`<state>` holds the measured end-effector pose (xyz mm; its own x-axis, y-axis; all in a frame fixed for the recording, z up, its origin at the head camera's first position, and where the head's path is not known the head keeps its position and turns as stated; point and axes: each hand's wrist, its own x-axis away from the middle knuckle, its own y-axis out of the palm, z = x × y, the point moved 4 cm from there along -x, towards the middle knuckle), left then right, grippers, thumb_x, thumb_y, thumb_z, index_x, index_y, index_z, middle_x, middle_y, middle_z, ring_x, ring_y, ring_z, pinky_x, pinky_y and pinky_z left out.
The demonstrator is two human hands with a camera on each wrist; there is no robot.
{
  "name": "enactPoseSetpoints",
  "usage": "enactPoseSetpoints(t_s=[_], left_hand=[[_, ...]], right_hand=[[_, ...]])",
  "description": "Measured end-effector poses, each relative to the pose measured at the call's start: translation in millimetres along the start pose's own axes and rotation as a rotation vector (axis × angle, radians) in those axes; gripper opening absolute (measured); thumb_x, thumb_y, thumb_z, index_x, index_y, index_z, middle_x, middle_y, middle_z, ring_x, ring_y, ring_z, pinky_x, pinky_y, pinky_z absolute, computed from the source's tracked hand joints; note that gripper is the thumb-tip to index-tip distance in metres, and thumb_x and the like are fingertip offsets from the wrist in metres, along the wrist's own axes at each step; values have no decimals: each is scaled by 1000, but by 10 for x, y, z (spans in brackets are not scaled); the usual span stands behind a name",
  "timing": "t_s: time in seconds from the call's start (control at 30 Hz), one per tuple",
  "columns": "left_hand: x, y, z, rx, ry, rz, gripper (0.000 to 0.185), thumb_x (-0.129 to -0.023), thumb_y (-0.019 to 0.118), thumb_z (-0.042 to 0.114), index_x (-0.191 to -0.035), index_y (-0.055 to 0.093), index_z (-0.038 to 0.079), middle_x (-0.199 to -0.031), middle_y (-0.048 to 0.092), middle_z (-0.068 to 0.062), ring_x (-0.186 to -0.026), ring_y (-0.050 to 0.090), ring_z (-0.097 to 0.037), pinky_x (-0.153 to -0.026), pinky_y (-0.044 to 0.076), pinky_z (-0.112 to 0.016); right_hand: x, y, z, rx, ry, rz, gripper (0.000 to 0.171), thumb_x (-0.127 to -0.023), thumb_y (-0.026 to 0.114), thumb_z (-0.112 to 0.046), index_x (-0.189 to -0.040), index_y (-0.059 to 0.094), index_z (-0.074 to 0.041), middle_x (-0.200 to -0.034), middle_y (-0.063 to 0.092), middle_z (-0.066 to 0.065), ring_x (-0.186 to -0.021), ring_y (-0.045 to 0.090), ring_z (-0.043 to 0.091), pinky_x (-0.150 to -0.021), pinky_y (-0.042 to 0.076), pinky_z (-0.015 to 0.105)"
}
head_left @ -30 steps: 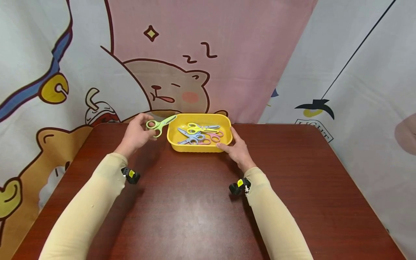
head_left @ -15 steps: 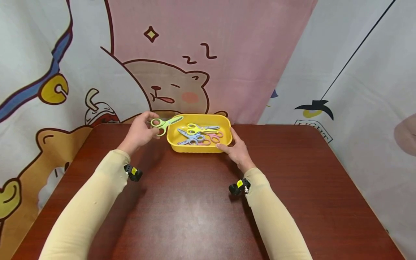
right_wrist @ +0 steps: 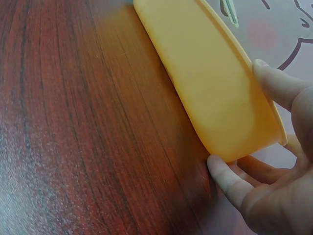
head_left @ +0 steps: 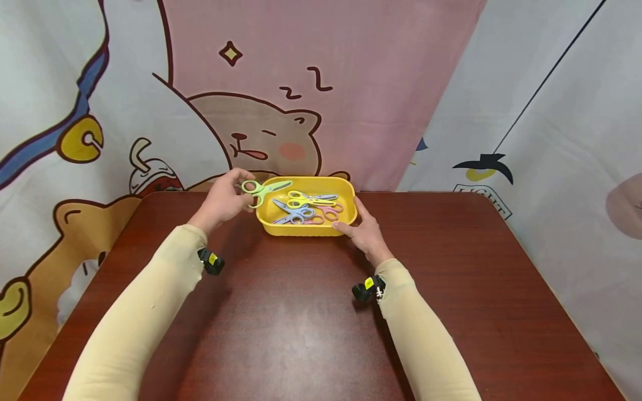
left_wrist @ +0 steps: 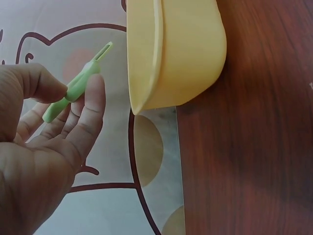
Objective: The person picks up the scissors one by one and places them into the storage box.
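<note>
My left hand (head_left: 224, 201) pinches a pair of light green scissors (head_left: 263, 192) between thumb and fingers. Their blades point right and overlap the left end of a yellow plastic basket (head_left: 301, 230) in the head view. The left wrist view shows these green scissors (left_wrist: 80, 84) edge-on, above the level of the basket's rim. At the basket's right front corner, my right hand (head_left: 368, 234) grips it, thumb on the rim and other fingers along the end wall. Inside lie several scissors: yellow scissors (head_left: 315, 201) on top, blue scissors (head_left: 296, 211) and pink-handled ones partly hidden underneath.
The basket stands near the far edge of a dark reddish-brown table (head_left: 311, 312). Right behind that edge hangs a cartoon-printed curtain (head_left: 381, 100). Black cameras are strapped to the left wrist (head_left: 213, 263) and right wrist (head_left: 366, 289).
My left hand has moved right with the green scissors, from beside the basket until the blades reach over its left end. The right hand keeps its hold on the basket, which stays put.
</note>
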<state>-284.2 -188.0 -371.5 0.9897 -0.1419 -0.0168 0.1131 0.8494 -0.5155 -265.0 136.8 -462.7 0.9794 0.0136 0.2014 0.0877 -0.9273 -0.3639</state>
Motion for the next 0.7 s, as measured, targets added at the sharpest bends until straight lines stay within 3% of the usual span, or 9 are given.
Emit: enactPoseSetpoints(t_s=[0.27,0.5,0.7], left_hand=[[-65,62,61,0,16,-43,45,-92,54,-9,-136,51,-3,-122,57,-23,-98,61,-31,-71,62,-31],[-115,133,121,2,16,-91,45,-95,53,-9,-139,50,-3,-126,57,-23,-102,60,-32,-82,62,-47],[-158,186,169,15,10,-147,45,-95,51,-10,-139,50,-1,-128,56,-23,-106,60,-37,-85,61,-51]], right_hand=[[-13,1,6,-20,5,0,99,-91,81,-30,-167,17,-33,-171,22,7,-150,31,27,-123,30,47],[-13,4,4,-20,3,-2,99,-91,81,-30,-167,17,-33,-171,23,7,-150,30,27,-123,30,46],[-10,5,7,-24,-6,0,99,-91,81,-28,-167,18,-32,-171,24,7,-148,32,27,-121,33,46]])
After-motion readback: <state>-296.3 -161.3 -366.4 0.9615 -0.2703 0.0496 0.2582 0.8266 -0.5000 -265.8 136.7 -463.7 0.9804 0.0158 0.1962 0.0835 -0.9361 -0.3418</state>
